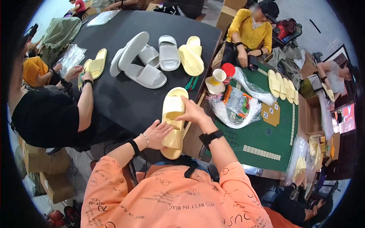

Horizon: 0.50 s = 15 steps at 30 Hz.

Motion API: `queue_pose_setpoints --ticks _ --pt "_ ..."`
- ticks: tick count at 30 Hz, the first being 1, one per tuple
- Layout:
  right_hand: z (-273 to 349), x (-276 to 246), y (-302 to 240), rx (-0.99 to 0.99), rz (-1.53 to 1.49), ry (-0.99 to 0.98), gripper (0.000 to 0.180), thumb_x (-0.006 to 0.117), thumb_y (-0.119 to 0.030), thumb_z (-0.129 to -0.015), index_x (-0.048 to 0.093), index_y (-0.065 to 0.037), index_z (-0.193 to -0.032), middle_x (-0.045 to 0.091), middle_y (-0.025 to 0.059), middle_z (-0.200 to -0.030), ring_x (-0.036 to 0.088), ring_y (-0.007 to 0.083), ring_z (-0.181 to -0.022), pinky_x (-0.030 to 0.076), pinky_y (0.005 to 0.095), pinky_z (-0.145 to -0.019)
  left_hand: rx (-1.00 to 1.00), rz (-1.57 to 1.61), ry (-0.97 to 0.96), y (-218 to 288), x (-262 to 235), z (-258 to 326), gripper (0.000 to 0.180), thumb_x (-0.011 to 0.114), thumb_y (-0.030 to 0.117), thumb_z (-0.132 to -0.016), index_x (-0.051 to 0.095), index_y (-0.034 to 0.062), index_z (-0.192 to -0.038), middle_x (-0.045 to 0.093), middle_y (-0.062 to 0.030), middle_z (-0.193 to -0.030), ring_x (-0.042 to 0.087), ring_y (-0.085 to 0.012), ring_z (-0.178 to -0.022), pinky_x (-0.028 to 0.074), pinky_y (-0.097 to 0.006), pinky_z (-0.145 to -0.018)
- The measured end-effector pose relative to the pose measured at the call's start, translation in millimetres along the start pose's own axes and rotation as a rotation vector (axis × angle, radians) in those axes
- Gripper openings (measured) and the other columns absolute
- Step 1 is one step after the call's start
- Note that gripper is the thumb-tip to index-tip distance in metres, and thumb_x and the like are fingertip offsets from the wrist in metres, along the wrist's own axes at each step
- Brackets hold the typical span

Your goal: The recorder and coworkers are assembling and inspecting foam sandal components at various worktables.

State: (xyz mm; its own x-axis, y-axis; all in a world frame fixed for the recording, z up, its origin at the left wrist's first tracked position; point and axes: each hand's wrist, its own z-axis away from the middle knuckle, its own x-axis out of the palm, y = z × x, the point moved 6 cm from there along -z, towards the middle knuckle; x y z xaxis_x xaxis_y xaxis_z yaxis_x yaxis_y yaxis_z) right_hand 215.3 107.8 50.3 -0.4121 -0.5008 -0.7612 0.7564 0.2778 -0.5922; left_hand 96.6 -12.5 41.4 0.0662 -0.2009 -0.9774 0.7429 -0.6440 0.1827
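L hand laid across near half of yellow slipper pair, fingers nearly straight; R hand half-curled on far half's R edge, thumb & fingers apart. Both have hold of the pair; undersides hidden.

Pair's at near R end of dark bench, close to edge; contact w/ bench unclear. Bench holds grey slippers mid-far, another yellow pair just R of them. R side: green mat w/ plastic bags, red-lidded jar, row of yellow slippers far R. Co-worker in black at L, one in yellow top far R. Cardboard boxes on floor, near L.

Held pair's long axis runs near–far, far end tipped slightly R; toe direction unclear.
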Motion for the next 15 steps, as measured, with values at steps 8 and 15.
queue_pose_setpoints --ticks 8,15 --pt "-1.7 -25.1 -0.5 0.148 0.146 -0.019 0.075 0.068 -0.035 -0.053 0.038 -0.004 -0.114 0.057 0.0198 -0.096 0.057 0.0329 -0.087 0.044 0.0380 -0.076 0.070 0.150 0.081 -14.0 -11.9 4.0 0.076 0.068 0.028 -0.055 0.036 0.0053 -0.120 0.045 -0.0115 -0.109 0.041 -0.0245 -0.106 0.029 -0.035 -0.093" --pt "46.9 -128.1 64.3 0.251 -0.067 0.716 0.064 0.073 -0.029 -0.060 0.039 0.004 -0.103 0.058 0.0194 -0.091 0.058 0.0268 -0.083 0.045 0.0335 -0.072 0.104 0.141 0.194 -7.9 -45.4 10.2 0.072 0.068 0.023 -0.049 0.041 0.0026 -0.113 0.047 -0.0119 -0.099 0.045 -0.0258 -0.096 0.033 -0.036 -0.088"
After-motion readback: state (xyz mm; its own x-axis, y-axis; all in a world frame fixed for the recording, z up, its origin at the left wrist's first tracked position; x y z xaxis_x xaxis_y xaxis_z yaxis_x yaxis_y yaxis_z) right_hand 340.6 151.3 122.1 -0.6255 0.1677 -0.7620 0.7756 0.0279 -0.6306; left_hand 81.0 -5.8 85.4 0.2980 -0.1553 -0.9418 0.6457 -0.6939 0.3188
